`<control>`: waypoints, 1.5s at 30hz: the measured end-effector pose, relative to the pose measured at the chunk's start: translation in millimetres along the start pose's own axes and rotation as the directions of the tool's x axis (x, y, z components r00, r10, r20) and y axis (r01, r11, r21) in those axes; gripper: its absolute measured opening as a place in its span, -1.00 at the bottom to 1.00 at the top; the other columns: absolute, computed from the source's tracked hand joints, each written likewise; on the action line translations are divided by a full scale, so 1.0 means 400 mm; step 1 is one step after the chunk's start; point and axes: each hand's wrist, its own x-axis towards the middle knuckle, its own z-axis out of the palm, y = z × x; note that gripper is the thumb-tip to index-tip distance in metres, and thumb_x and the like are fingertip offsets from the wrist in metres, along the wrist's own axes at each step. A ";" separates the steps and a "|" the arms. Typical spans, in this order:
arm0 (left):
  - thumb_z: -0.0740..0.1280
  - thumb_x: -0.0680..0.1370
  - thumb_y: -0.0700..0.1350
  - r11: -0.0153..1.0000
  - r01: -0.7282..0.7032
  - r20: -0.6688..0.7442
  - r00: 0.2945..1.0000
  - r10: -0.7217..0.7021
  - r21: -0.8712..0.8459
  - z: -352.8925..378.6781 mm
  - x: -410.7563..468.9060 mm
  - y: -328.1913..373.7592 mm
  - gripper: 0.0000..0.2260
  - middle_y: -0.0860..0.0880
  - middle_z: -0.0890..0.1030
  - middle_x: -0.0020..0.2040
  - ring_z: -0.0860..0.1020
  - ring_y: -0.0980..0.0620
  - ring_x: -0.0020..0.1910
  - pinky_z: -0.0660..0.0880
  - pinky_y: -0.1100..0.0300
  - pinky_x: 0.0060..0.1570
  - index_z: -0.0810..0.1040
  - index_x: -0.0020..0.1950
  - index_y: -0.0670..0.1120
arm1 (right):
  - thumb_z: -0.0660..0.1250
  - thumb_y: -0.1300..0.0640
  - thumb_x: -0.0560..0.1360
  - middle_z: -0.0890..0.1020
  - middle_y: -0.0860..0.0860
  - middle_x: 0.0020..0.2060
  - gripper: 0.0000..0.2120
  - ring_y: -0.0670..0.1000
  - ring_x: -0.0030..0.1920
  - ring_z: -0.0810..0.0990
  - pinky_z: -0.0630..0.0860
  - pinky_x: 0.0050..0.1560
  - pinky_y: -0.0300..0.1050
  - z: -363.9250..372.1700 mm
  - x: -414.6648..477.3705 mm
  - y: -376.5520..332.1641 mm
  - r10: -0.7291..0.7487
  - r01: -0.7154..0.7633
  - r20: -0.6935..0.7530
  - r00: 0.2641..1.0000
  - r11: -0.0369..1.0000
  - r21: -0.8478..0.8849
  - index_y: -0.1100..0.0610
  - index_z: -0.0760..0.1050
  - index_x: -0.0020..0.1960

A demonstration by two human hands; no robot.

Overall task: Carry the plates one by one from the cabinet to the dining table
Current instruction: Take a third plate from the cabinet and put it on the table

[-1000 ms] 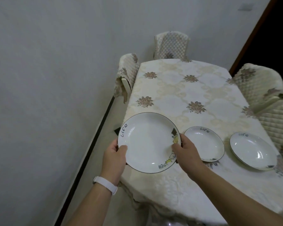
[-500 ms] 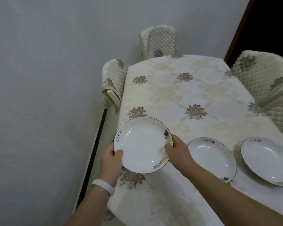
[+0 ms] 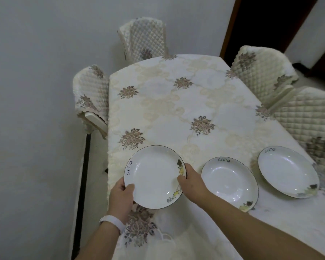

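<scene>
Left hand (image 3: 121, 197) and right hand (image 3: 190, 182) grip held plate (image 3: 154, 177) by opposite rims over worktop (image 3: 176, 102); middle plate (image 3: 230, 182) and far plate (image 3: 288, 170) rest alongside.

You have four quilted chair covers in view: one chair (image 3: 145, 39) at the table's far end, one chair (image 3: 91, 94) on its left edge, two chairs (image 3: 261, 72) (image 3: 308, 117) along its right edge. A dark doorway (image 3: 266, 21) stands beyond the far right corner.

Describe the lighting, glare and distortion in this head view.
Head view: soft, dim indoor light; small glare spots on the two resting plates; a faint shadow under the held plate; wide-angle bending at the dining table edges; dark doorway top right.
</scene>
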 end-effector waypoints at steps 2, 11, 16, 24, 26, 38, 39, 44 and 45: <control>0.23 0.53 -0.31 1.000 0.022 0.036 0.999 -0.023 0.018 0.005 0.029 -0.008 -0.70 0.00 0.70 -0.06 0.65 -0.11 -0.05 0.61 -0.16 -0.06 0.63 0.03 0.05 | 0.16 0.14 0.49 0.61 -0.12 -0.09 -0.77 -0.05 -0.06 0.58 0.55 0.07 0.01 0.012 0.014 0.012 0.043 -0.043 -0.021 0.999 0.999 0.001 -0.06 0.42 0.11; 0.26 0.53 -0.30 0.987 0.035 0.150 0.987 -0.059 0.157 0.008 0.138 -0.085 -0.71 0.06 0.68 -0.07 0.63 0.00 -0.06 0.57 0.09 -0.15 0.58 0.04 0.08 | 0.18 0.06 0.46 0.61 -0.17 -0.18 -0.83 -0.09 -0.12 0.59 0.56 0.02 0.01 0.080 0.065 0.082 0.182 -0.186 -0.101 0.978 0.982 -0.035 -0.17 0.41 -0.01; 0.27 0.54 -0.27 0.977 0.016 0.175 0.983 -0.054 0.212 0.002 0.159 -0.118 -0.71 0.09 0.67 -0.02 0.61 0.08 -0.01 0.51 0.18 -0.12 0.57 0.17 0.04 | 0.20 0.15 0.53 0.59 -0.19 -0.14 -0.78 -0.09 -0.08 0.57 0.52 0.01 -0.06 0.103 0.068 0.094 0.199 -0.207 -0.134 0.971 0.977 -0.045 -0.01 0.45 0.15; 0.29 0.54 -0.25 0.956 -0.021 0.229 0.972 -0.049 0.293 -0.001 0.189 -0.133 -0.69 0.18 0.63 -0.02 0.59 0.13 -0.03 0.46 0.25 -0.16 0.49 0.16 0.13 | 0.22 0.15 0.50 0.60 -0.09 -0.15 -0.80 0.04 -0.08 0.58 0.54 0.02 0.01 0.122 0.080 0.101 0.237 -0.257 -0.196 0.952 0.963 -0.085 0.04 0.46 0.12; 0.30 0.54 -0.22 0.950 -0.031 0.258 0.965 -0.053 0.310 -0.009 0.191 -0.127 -0.69 0.20 0.62 -0.04 0.59 0.14 -0.03 0.46 0.27 -0.18 0.48 0.16 0.15 | 0.23 0.14 0.50 0.59 -0.11 -0.17 -0.82 0.02 -0.09 0.58 0.54 0.02 0.00 0.124 0.079 0.097 0.250 -0.269 -0.195 0.949 0.960 -0.080 0.02 0.45 0.09; 0.30 0.58 0.01 0.795 -0.348 0.439 0.891 0.115 0.497 -0.133 0.216 -0.031 -0.63 -0.01 0.51 0.13 0.53 0.03 -0.01 0.50 0.07 -0.01 0.43 0.38 0.04 | 0.26 0.00 0.55 0.57 -0.12 -0.07 -0.63 -0.09 -0.10 0.56 0.50 -0.02 -0.06 0.099 -0.057 0.050 0.219 -0.273 -0.372 0.902 0.957 -0.099 0.00 0.41 0.34; 0.29 0.58 0.02 0.757 -0.417 0.477 0.864 0.159 0.504 -0.139 0.211 -0.018 -0.64 0.01 0.50 0.17 0.52 0.03 0.06 0.48 0.08 0.05 0.45 0.37 0.04 | 0.25 -0.01 0.55 0.57 -0.12 -0.01 -0.62 -0.09 -0.05 0.56 0.51 0.03 -0.05 0.092 -0.080 0.038 0.181 -0.255 -0.383 0.906 0.955 -0.153 0.00 0.41 0.36; 0.15 0.46 0.19 0.420 -0.767 0.669 0.635 0.386 0.486 -0.143 0.179 0.035 -0.52 0.00 0.59 0.19 0.54 -0.03 0.18 0.48 0.03 0.14 0.60 0.22 -0.03 | 0.17 -0.13 0.55 0.50 -0.08 0.25 -0.55 0.01 0.21 0.46 0.47 0.05 -0.05 0.063 -0.198 -0.005 -0.086 -0.219 -0.433 0.897 0.765 -0.605 0.02 0.38 0.38; 0.13 0.45 0.20 0.340 -0.814 0.707 0.579 0.405 0.472 -0.137 0.170 0.044 -0.49 -0.02 0.59 0.22 0.54 -0.05 0.21 0.47 -0.01 0.17 0.59 0.23 -0.03 | 0.17 -0.14 0.54 0.51 -0.07 0.24 -0.55 0.02 0.20 0.47 0.48 0.04 -0.04 0.058 -0.222 -0.013 -0.116 -0.227 -0.446 0.887 0.733 -0.641 0.03 0.40 0.36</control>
